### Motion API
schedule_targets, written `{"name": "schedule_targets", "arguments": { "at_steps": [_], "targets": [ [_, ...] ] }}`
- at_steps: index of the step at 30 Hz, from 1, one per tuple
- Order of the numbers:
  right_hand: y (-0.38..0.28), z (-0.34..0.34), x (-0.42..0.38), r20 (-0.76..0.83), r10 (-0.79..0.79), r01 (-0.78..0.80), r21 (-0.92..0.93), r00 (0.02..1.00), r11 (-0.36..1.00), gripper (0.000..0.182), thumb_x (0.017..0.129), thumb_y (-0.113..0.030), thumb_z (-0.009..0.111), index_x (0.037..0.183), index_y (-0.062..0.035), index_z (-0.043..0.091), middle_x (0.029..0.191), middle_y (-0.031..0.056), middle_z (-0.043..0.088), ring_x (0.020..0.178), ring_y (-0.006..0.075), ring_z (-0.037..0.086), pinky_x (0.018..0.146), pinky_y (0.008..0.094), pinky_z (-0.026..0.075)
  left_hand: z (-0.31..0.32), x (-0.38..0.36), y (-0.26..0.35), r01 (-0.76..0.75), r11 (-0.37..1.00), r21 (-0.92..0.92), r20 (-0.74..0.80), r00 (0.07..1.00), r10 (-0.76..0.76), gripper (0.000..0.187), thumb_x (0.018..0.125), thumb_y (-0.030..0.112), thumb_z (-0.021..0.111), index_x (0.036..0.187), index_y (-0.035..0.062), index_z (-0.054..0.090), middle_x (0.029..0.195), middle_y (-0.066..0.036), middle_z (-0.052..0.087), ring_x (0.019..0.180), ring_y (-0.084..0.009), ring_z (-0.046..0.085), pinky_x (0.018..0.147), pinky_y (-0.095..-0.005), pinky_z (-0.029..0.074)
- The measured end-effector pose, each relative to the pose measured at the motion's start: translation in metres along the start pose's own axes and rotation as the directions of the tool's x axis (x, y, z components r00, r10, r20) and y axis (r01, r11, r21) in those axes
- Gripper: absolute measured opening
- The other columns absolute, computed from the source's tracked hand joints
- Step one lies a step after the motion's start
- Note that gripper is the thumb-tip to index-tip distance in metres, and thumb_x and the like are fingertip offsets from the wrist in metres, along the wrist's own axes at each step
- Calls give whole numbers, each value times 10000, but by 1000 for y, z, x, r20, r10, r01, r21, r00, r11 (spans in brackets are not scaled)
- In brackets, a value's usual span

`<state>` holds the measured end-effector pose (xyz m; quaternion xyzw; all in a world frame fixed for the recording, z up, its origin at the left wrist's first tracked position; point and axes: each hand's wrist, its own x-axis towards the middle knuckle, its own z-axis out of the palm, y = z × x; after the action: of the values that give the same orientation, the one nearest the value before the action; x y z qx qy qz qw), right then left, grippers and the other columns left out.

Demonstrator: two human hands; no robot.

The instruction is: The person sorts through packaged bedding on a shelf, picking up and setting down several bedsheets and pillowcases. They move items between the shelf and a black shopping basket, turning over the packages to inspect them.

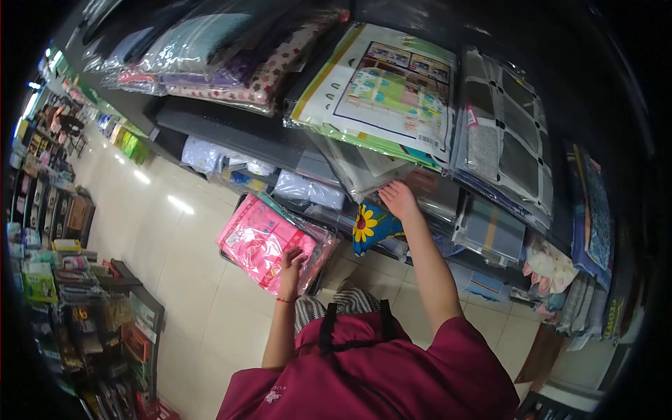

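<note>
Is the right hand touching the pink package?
Apart. The head view shows a clear gap between the right hand and the pink package, with the blue flowered item partly between.

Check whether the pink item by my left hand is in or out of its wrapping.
In: the pink item shows through clear, shiny wrapping, which catches bright glare next to the left hand.

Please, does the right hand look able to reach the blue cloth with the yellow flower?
Probably yes: the right hand is close to the blue cloth, with nothing visible between them, although it appears to touch the grey package.
</note>
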<state>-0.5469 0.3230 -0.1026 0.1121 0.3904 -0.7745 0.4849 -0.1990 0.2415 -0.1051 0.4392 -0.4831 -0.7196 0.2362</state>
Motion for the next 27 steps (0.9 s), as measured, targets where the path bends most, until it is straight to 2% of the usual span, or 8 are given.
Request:
{"name": "schedule_targets", "arguments": {
  "at_steps": [2, 6, 9, 11, 15, 19, 21, 27],
  "targets": [
    [-6, 10, 15, -108, 34, -31, 29, 994, 999, 383, 746, -272, 589, 1001, -13, 469, 993, 141, 511, 975, 283, 484, 907, 389, 356, -25, -13, 21, -18, 999, 41, -53, 998, 20, 348, 795, 107, 456, 1127, 12, 415, 1066, -98, 503, 946, -167, 516, 791, -268, 397],
    [-20, 31, 20, -218, -49, -56, -450, 975, 891, 349, 713, -325, 634, 917, -80, 491, 779, 70, 540, 702, 211, 535, 619, 342, 452, -84, -38, 6, -1, 999, 51, -191, 981, 11, 325, 806, 106, 442, 1115, 11, 416, 1029, -97, 521, 888, -161, 547, 689, -236, 419],
    [-18, 15, 55, -320, -69, -37, -315, 945, 948, 232, 726, -265, 621, 865, -112, 515, 713, 24, 547, 614, 146, 538, 579, 325, 458, -105, -58, -5, 89, 996, 20, -224, 971, -82, 316, 810, 117, 441, 1108, 14, 417, 996, -89, 543, 865, -162, 564, 658, -229, 417],
    [-23, 25, 38, -178, -164, 146, -113, 970, 983, 173, 730, -209, 603, 840, -104, 521, 728, 24, 551, 621, 139, 542, 555, 308, 460, -99, -68, 5, 172, 984, -35, -223, 959, -176, 311, 814, 127, 443, 1103, 17, 419, 979, -88, 558, 844, -167, 576, 640, -225, 417],
    [-25, -2, -3, -178, -145, 162, 85, 973, 983, 130, 724, -123, 571, 836, -76, 527, 749, 27, 561, 654, 151, 552, 587, 296, 470, -90, -62, 11, 187, 978, -95, -84, 977, -195, 297, 826, 136, 443, 1099, 23, 423, 985, -99, 567, 832, -191, 584, 636, -218, 414],
    [6, -29, -81, -255, -47, 35, -49, 966, 998, 268, 712, -128, 567, 962, -48, 511, 909, 64, 560, 835, 208, 535, 741, 334, 446, -72, -29, 23, 229, 964, -136, 174, 963, -204, 280, 849, 165, 429, 1094, 29, 430, 1016, -109, 556, 854, -216, 575, 674, -247, 423],
    [18, -28, -122, -290, -192, 157, -140, 938, 978, 289, 701, -113, 572, 976, -53, 504, 909, 61, 557, 839, 202, 534, 736, 332, 448, -55, -14, 34, 278, 948, -152, 282, 932, -228, 276, 856, 173, 417, 1093, 33, 433, 1014, -109, 556, 853, -210, 576, 692, -250, 424],
    [44, -19, -228, -316, -262, 222, -159, 912, 962, 480, 662, -35, 575, 1120, -63, 436, 951, 58, 535, 897, 199, 514, 753, 309, 429, -19, 20, 81, 515, 817, -260, 631, 731, -260, 619, 840, 527, 304, 1213, 36, 361, 1205, -136, 439, 1105, -244, 428, 882, -391, 359]
  ]
}}
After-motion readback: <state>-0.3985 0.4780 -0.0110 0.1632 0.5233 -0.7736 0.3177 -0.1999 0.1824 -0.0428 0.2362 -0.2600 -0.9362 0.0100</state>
